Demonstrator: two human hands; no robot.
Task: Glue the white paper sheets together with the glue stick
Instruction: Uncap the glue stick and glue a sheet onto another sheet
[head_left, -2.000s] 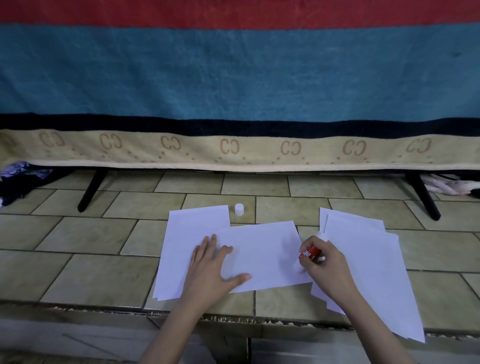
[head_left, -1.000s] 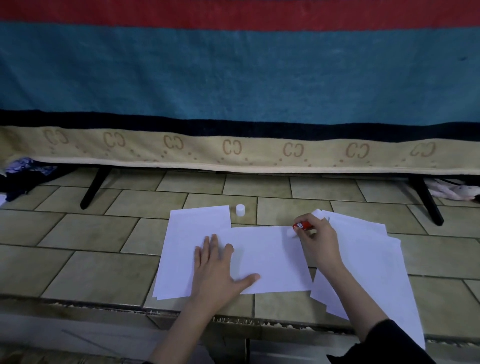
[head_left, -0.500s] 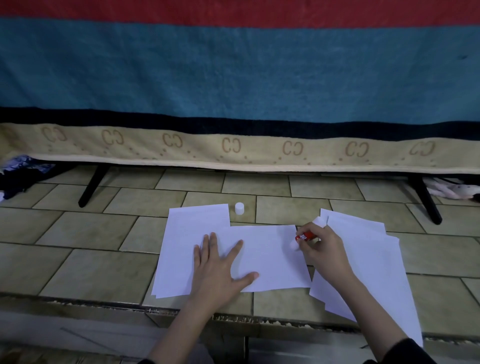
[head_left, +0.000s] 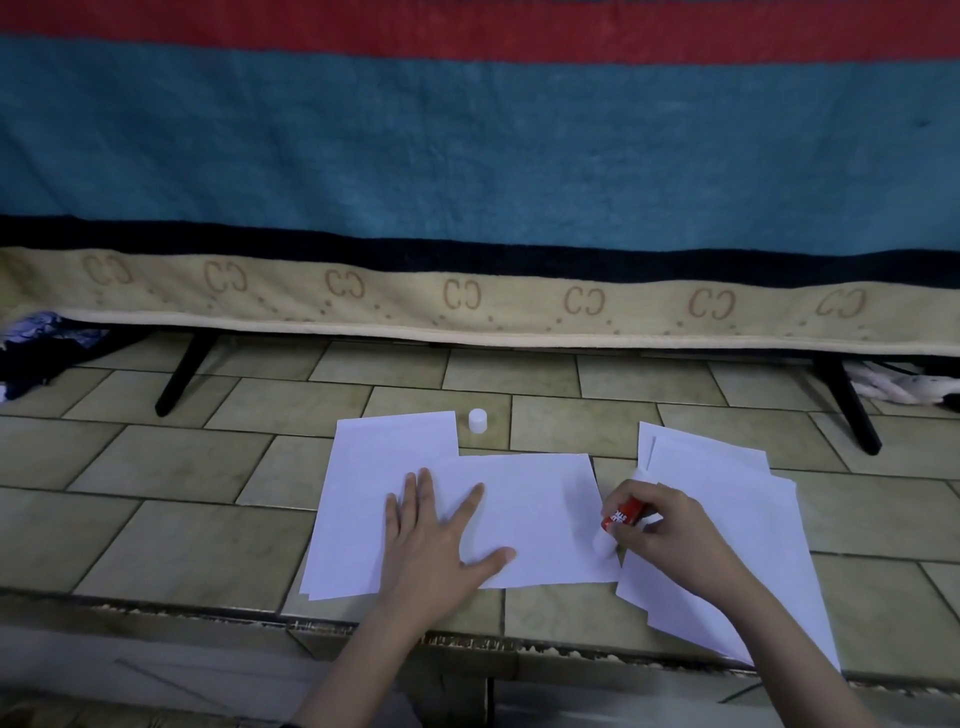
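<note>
1. Glue stick (head_left: 623, 514), red barrel, is gripped in the right hand (head_left: 670, 535), fingers closed round it, white tip down on the right edge of the top paper sheet (head_left: 519, 519), near that sheet's lower right corner.
2. Left hand (head_left: 436, 540) lies flat, fingers spread open, gripping nothing, pinning the top sheet where it overlaps the left paper stack (head_left: 374, 499). Both lie near the front edge of the tiled bench (head_left: 156, 519).
3. Spare sheets (head_left: 737, 519) sit just beside, under the right wrist. White cap (head_left: 478, 420) stands behind the papers, apart from them.
4. Risk: tip is right at the sheet edge, so it could run off and smear glue on the tile or the spare sheets.
5. Risk: if the left hand lifts, drag from the stick may shift or crease the top sheet.
6. Risk: cap off, glue may dry if left open.
7. Versus half a second ago: stick has moved down the right edge, from the upper corner area towards the lower corner. Left hand unchanged, still flat.
</note>
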